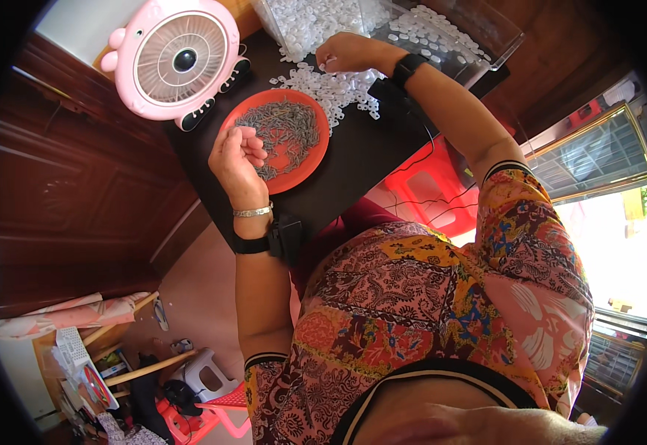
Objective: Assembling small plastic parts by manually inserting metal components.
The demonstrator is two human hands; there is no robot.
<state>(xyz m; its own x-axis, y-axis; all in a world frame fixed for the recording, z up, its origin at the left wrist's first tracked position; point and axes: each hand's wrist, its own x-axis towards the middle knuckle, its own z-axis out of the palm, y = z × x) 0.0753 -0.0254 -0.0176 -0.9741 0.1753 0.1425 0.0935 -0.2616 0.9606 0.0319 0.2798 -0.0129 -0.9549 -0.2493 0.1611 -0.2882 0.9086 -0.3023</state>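
— What is the person wearing?

— A short-sleeved top (pixel 427 297) in a busy paisley and flower print: pink, red, orange, yellow, bits of blue. Each sleeve ends in a black cuff with a thin white line, and the neckline has the same black-and-white trim.

— Anything near the left hand (pixel 238 159)?

— Just below it, a thin silver bracelet (pixel 253 212). Below that, a black strap (pixel 252 243) carrying a small black box on its inner side.

— And the right hand (pixel 345 53)?

— A black band (pixel 406 68) sits just behind it, like a watch.
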